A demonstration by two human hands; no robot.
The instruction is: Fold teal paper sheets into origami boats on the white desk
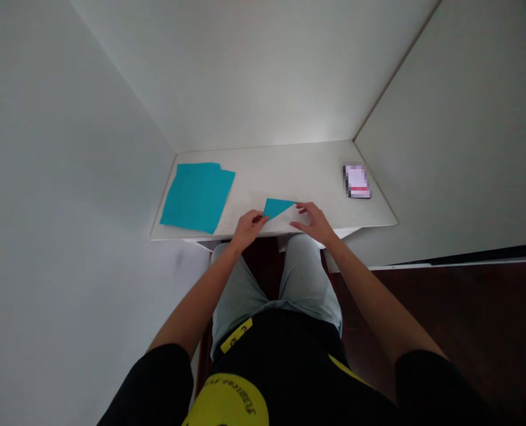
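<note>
Keep the small blue paper flat on the front part of the surface, pinched at its near-left corner by the left hand and lightly steadied at its right tip by the widely parted right hand, apart from the blue sheets.

Looks narrow and dimly lit, with a plain grey wall on the left, a paler back wall brightest near its foot, a smooth panel on the right, a white tabletop fitted between, and dark reddish-brown floor at lower right.
</note>
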